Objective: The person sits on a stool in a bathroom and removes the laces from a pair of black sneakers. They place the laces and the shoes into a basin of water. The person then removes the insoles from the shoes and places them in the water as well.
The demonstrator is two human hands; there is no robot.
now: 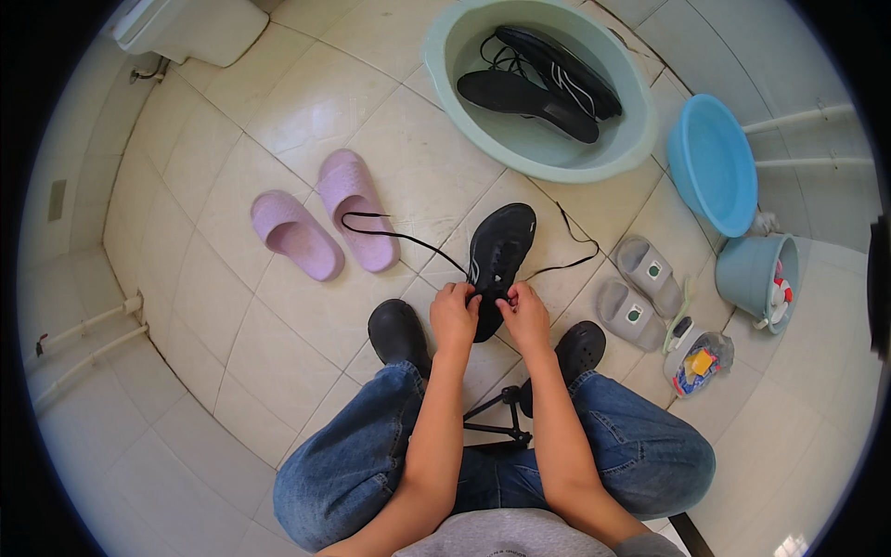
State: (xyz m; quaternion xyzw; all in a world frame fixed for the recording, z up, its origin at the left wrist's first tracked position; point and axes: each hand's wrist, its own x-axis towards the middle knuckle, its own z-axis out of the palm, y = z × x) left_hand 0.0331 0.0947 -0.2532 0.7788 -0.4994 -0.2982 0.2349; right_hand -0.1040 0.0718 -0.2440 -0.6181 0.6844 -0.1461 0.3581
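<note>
A black lace-up sneaker [502, 240] is in front of me between my feet, toe pointing away. My left hand [454, 315] pinches the left side of its upper, by the lacing and opening. On the opposite side, my right hand [527, 317] grips the upper with thumb and fingers. Whether the fingertips hold lace or shoe edge is hidden. One loose black lace end [418, 241] trails left across a lilac slipper [355, 202]. The other lace end [581, 259] curls over the tiles to the right.
A pale green basin [445, 104] with water holds a black shoe [557, 69] and a black insole [518, 104]. Blue basin [713, 167], grey-blue bucket [748, 278], grey slides [644, 268] and an open bag [696, 365] stand right. Another lilac slipper [296, 233] lies left.
</note>
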